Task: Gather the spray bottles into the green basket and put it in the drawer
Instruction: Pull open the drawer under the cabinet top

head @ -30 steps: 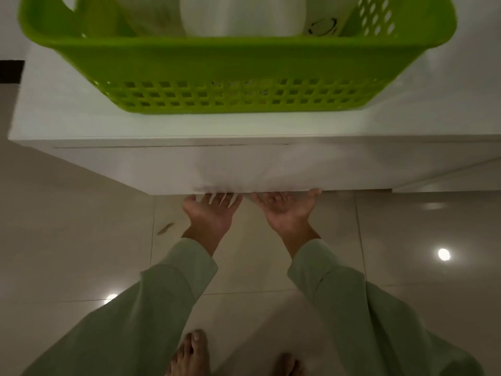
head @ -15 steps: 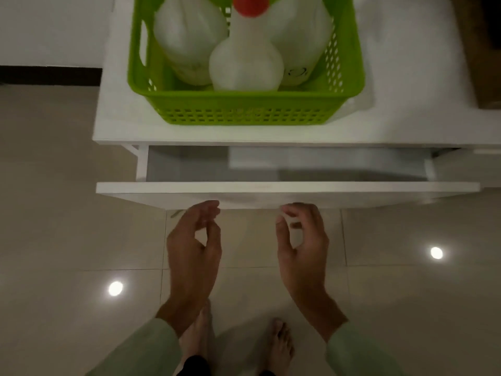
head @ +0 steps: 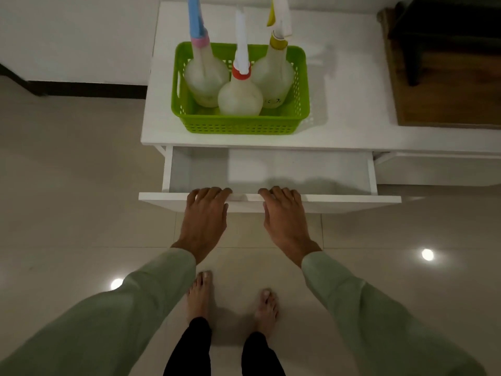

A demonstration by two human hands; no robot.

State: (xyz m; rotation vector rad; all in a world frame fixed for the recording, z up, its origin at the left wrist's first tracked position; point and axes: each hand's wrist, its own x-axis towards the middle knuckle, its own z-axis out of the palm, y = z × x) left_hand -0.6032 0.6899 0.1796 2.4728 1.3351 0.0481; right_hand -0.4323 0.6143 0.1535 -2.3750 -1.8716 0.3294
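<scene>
Both hands rest palm down on the top edge of the drawer front (head: 339, 198), the left hand (head: 205, 215) and right hand (head: 283, 216) set apart side by side, fingers curled over the edge into the drawer (head: 271, 169). The fingertips are hidden behind that edge, so how firmly they grip cannot be told. The drawer stands pulled out under the white bench (head: 347, 109), its inside bare and dim.

On the bench above sits the green basket (head: 241, 126), holding three spray bottles upright and close together: one with a blue nozzle (head: 206, 74), one with a red collar (head: 240, 97), one with a yellow collar (head: 273, 74). The tops of the blue and yellow nozzles are cut off by the frame. A dark wooden piece (head: 444, 85) at the right is hard to make out.

Half a second ago the hands hung loosely curled just short of the drawer front; the drawer now stands further out.
</scene>
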